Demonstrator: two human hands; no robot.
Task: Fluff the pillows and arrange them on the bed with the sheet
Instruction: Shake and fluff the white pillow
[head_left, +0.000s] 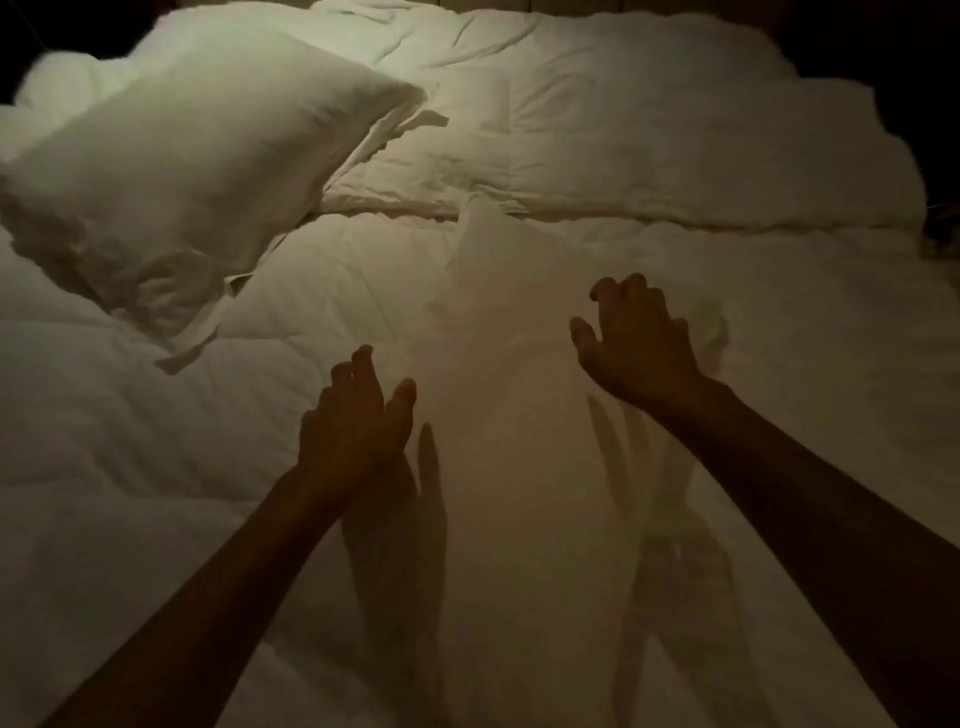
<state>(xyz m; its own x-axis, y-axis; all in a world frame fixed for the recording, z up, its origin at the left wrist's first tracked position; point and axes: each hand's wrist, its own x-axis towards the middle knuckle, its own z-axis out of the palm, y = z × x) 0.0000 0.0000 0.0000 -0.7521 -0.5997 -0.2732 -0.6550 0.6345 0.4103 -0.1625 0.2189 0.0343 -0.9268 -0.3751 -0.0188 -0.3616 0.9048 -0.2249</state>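
Note:
A white pillow (498, 467) lies lengthwise in front of me on the bed, blurred as if moving. My left hand (353, 415) hovers at its left side and my right hand (634, 343) at its right side, both with fingers spread and loosely bent, holding nothing. A second white pillow (197, 171) rests tilted at the upper left on the rumpled bedding, its open case end toward me. A white quilted sheet or duvet (649, 145) covers the bed.
The room is dim, lit from the far side. Dark gaps show past the bed's right edge (935, 218) and at the top corners. Loose ties of the pillowcase (208, 322) trail on the bedding at left.

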